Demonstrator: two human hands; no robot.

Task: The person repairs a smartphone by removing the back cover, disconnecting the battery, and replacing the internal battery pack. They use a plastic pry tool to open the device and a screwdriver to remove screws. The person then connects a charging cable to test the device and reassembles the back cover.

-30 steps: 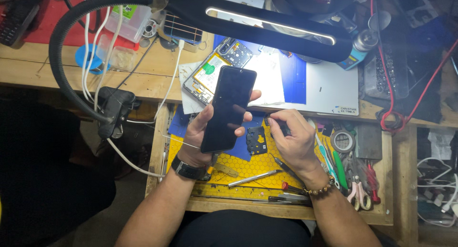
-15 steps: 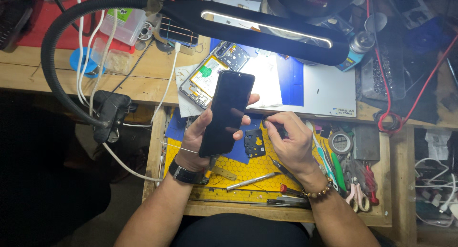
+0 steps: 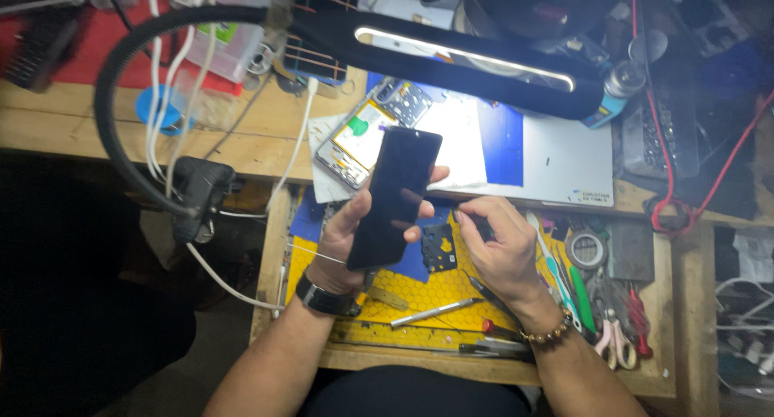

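My left hand (image 3: 348, 238) holds a black phone (image 3: 395, 198) upright and tilted, its dark screen facing up, fingers wrapped round its edges. My right hand (image 3: 501, 246) is curled just right of the phone, fingertips pinched on a small dark part that I cannot make out. Between the hands a small black circuit board (image 3: 439, 248) lies on the yellow honeycomb mat (image 3: 427, 292). An opened phone body (image 3: 355, 143) with a yellow-green inside rests on the bench behind the phone.
A black bar lamp (image 3: 451, 61) on a gooseneck arches over the bench. Tweezers (image 3: 435, 312) and screwdrivers lie on the mat. Pliers, a tape roll (image 3: 586, 248) and coloured tools fill the tray on the right. White cables hang at left. A white-blue pad (image 3: 548, 155) lies behind.
The view has shifted slightly; the phone and both hands sit a little right in frame. The hands keep the same grips.
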